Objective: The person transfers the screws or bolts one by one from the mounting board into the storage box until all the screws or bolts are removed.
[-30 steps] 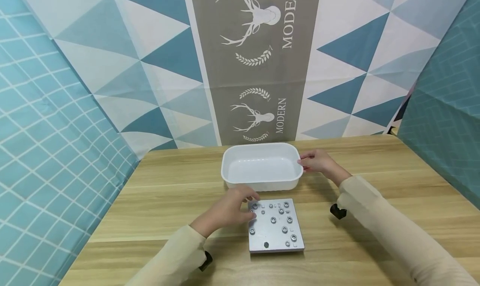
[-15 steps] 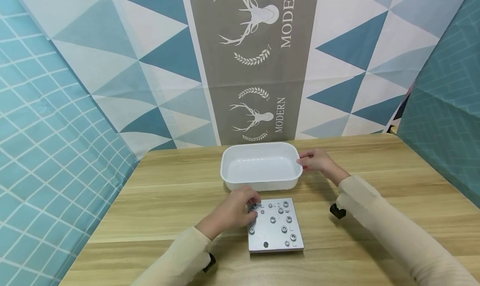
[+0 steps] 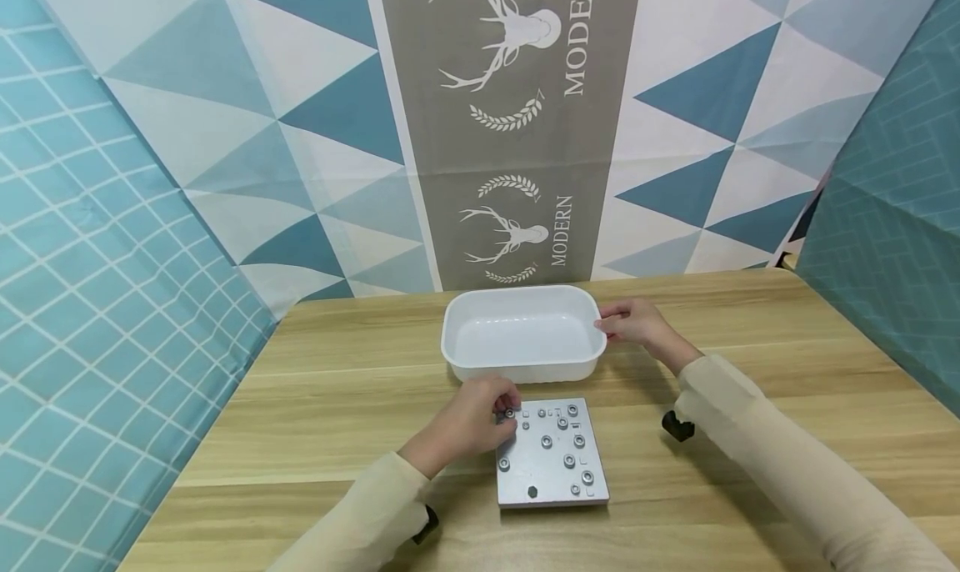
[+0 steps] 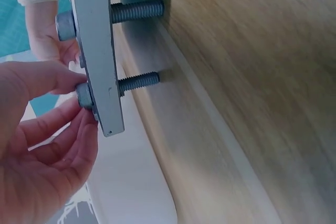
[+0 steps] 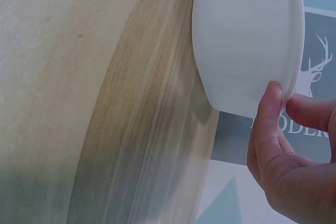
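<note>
A silver metal plate [image 3: 553, 472] carries several socket-head bolts on the wooden table. At its far left corner my left hand [image 3: 467, 418] curls its fingers over the plate. The left wrist view shows the thumb and fingers pinching the head of a bolt [image 4: 84, 96], whose threaded shank comes out below the plate. Another bolt [image 4: 65, 26] sits further along. Beyond the plate stands a white rectangular tub [image 3: 525, 374] with nothing in it. My right hand [image 3: 637, 323] pinches the tub's right rim between thumb and fingers.
The wooden table [image 3: 330, 422] reaches back to a patterned cloth [image 3: 337, 138]. Blue tiled cloth [image 3: 97, 305] hangs on the left and a teal one [image 3: 885, 222] on the right. A dark hexagonal spot [image 3: 532, 492] marks the plate's near edge.
My left hand's fingers have curled in around the corner bolt, and the hand has shifted slightly right. The right hand, tub and plate stay where they were.
</note>
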The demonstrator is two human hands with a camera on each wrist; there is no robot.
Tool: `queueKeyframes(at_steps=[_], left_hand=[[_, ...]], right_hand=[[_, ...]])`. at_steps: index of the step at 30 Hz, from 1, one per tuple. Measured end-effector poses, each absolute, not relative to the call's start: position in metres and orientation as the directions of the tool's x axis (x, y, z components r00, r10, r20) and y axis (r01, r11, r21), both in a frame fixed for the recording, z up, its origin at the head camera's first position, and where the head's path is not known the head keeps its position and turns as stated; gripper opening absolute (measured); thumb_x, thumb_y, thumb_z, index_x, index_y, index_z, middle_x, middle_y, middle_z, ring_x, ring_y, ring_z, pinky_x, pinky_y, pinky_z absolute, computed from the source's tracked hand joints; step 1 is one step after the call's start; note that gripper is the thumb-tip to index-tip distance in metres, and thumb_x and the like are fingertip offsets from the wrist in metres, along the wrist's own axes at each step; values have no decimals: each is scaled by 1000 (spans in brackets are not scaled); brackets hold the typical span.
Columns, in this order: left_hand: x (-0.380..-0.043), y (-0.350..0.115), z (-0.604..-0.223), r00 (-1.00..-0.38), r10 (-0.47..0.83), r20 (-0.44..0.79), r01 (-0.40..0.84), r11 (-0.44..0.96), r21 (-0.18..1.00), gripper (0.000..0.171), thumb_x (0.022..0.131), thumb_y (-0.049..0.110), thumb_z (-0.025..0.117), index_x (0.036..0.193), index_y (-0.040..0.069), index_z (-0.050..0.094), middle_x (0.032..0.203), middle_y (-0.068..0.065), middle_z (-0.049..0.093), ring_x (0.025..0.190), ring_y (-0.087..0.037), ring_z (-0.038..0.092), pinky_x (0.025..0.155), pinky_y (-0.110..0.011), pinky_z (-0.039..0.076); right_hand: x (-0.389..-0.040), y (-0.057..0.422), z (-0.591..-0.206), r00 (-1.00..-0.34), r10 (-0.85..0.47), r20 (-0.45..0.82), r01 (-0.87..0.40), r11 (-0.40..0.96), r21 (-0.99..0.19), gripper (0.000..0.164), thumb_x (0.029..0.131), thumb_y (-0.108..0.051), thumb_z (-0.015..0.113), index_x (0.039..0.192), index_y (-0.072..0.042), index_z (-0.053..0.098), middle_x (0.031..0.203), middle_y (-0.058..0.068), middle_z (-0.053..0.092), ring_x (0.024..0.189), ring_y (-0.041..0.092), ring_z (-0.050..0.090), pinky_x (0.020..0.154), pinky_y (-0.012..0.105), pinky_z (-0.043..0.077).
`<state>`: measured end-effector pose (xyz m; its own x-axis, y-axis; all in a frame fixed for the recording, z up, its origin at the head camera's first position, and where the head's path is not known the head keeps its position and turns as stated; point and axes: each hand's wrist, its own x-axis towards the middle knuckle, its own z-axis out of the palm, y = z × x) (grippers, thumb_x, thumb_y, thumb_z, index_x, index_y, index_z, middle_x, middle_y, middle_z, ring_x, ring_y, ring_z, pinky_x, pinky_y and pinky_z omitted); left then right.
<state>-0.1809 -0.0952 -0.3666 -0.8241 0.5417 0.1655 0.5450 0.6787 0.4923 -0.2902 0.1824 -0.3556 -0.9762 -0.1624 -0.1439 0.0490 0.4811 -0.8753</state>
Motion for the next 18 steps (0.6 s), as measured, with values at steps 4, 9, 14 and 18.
queueKeyframes(at_steps=[4, 9, 14, 18], left_hand=[[-182, -92, -367, -845, 510, 163, 515, 690, 509, 9, 77, 3, 70, 85, 5, 65, 80, -3, 65, 73, -10, 58, 66, -16, 49], [-182, -90, -365, -859, 488, 155, 491, 700, 518, 8, 76, 3, 70, 82, 7, 66, 77, -1, 65, 70, -8, 57, 64, -15, 48], [-184, -89, -362, -865, 481, 141, 477, 704, 526, 9, 74, 2, 72, 79, 7, 66, 75, -2, 66, 68, -7, 58, 63, -14, 49], [-185, -88, -361, -871, 474, 130, 465, 710, 529, 11, 72, 0, 72, 78, 6, 67, 74, -3, 66, 68, -7, 57, 62, -14, 48]], right_hand=[[-290, 183, -357, -978, -155, -142, 51, 480, -876, 46, 90, -13, 64, 124, 15, 53, 108, 25, 66, 72, 6, 64, 83, 36, 58], [-290, 182, -358, -977, -151, -152, 61, 482, -874, 44, 91, -12, 62, 126, 14, 52, 113, 27, 63, 71, 4, 63, 89, 39, 57], [-290, 182, -359, -976, -155, -153, 63, 473, -879, 44, 92, -11, 60, 126, 15, 51, 113, 26, 63, 70, 4, 63, 91, 43, 55], [-293, 182, -362, -976, -142, -163, 77, 473, -878, 44, 92, -11, 61, 127, 14, 51, 112, 24, 64, 69, 4, 63, 91, 43, 55]])
